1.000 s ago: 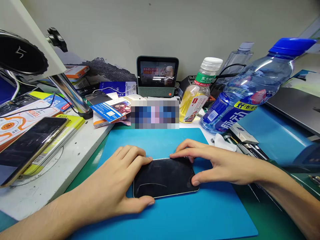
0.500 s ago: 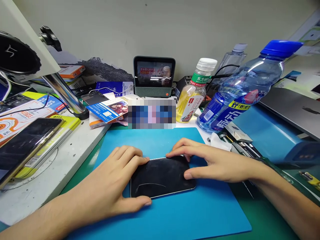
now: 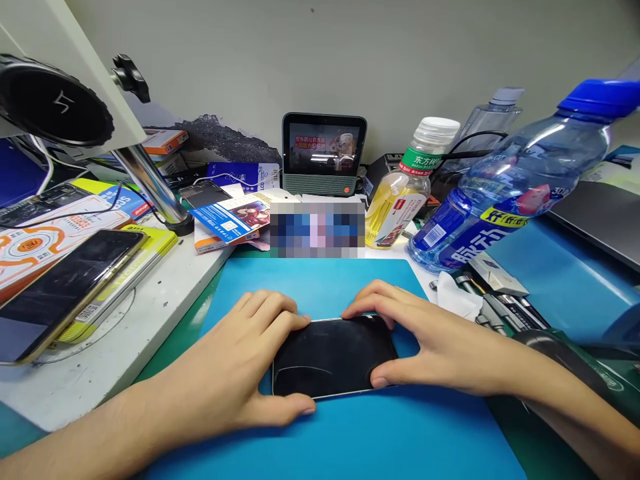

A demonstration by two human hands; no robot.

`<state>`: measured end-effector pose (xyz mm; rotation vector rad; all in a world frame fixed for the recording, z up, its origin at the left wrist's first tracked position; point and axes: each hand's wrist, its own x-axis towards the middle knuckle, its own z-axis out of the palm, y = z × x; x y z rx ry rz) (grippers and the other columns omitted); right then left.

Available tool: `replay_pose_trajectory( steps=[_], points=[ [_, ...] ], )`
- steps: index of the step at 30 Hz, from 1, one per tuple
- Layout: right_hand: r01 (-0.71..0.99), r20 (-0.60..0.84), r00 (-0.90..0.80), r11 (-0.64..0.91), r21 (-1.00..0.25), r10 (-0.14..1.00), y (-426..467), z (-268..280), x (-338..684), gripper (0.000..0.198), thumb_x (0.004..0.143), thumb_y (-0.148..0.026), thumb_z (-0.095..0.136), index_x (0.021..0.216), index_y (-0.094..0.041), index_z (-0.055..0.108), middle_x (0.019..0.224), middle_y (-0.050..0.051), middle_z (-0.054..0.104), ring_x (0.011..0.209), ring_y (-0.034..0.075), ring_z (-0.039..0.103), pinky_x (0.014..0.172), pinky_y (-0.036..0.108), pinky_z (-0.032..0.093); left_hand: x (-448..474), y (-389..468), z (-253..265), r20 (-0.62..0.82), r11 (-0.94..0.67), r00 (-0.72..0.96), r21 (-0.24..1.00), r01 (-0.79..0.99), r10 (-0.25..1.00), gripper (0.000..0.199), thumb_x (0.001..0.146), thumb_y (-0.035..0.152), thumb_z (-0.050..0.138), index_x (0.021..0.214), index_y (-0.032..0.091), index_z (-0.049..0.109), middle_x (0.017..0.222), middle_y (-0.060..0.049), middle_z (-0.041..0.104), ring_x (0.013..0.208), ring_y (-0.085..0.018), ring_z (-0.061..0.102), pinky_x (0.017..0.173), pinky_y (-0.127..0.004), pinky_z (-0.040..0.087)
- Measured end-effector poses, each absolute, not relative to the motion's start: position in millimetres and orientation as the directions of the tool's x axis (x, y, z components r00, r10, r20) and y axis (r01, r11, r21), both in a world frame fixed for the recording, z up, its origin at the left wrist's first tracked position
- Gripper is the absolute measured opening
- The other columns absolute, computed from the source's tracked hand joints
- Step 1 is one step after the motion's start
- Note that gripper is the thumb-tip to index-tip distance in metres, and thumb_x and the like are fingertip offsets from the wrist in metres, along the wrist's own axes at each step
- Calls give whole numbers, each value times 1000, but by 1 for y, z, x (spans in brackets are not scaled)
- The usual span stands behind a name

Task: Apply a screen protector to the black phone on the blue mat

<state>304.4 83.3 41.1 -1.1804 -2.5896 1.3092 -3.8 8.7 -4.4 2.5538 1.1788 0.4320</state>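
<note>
A smartphone (image 3: pixel 333 357) with a dark screen lies face up on a blue mat (image 3: pixel 360 440), a curved light mark showing near its left end. My left hand (image 3: pixel 255 363) wraps round the left end, fingers at the far edge and thumb along the near edge. At the right end, my right hand (image 3: pixel 430 340) grips the phone too. Its fingertips rest on the far edge and its thumb presses by the near right corner, which it covers. The phone's underside is hidden.
Left, a second phone (image 3: pixel 75 287) lies on boxes on a white stand base (image 3: pixel 120 353) with a metal post (image 3: pixel 155 190). Behind the mat stand a smart display (image 3: pixel 324 150), a yellow drink bottle (image 3: pixel 400 200) and a big blue-capped bottle (image 3: pixel 515 180). Tools (image 3: pixel 520 310) lie at right.
The whole view has shifted, so everything sits further right in the picture. My right thumb has slid from the screen to the phone's near right corner. The left hand keeps its hold.
</note>
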Motion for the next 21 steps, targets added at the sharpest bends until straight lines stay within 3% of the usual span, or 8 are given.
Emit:
replay_pose_trajectory(
  steps=[12, 21],
  points=[
    [572, -367, -789, 371, -732, 493, 93, 46, 321, 64, 98, -60, 72, 157, -47, 52, 156, -1, 52, 143, 25, 52, 117, 38, 43, -6, 10, -3, 144, -623, 625, 397, 674, 767, 62, 97, 58, 78, 140, 27, 46, 134, -6, 55, 121, -32, 53, 100, -49, 48],
    [557, -358, -794, 352, -752, 492, 97, 49, 323, 63, 95, -53, 77, 155, -48, 57, 152, 0, 57, 132, 25, 61, 110, 37, 51, -9, 13, 4, 150, -689, 687, 341, 639, 711, 66, 100, 63, 72, 144, 21, 46, 133, -10, 56, 118, -33, 56, 100, -50, 51]
  ],
)
